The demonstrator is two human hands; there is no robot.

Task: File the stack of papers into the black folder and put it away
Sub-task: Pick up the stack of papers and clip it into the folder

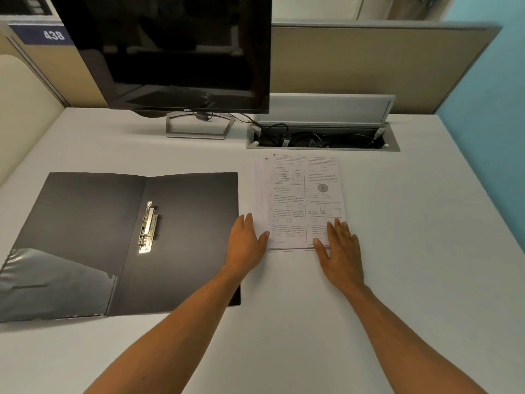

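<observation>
A black folder point(85, 223) lies open and flat on the left of the white desk, with a metal clip point(147, 227) by its spine and a clear pocket at its lower left. A stack of printed papers point(301, 194) lies to its right. My left hand point(245, 243) is flat, palm down, at the stack's lower left corner, over the folder's right edge. My right hand point(341, 248) rests flat on the stack's lower right corner, fingers spread. Neither hand grips anything.
A dark monitor point(170, 52) on a stand sits at the back. To its right an open cable tray point(321, 137) holds wires, just behind the papers. Partition walls point(369, 61) close the desk at the back and left.
</observation>
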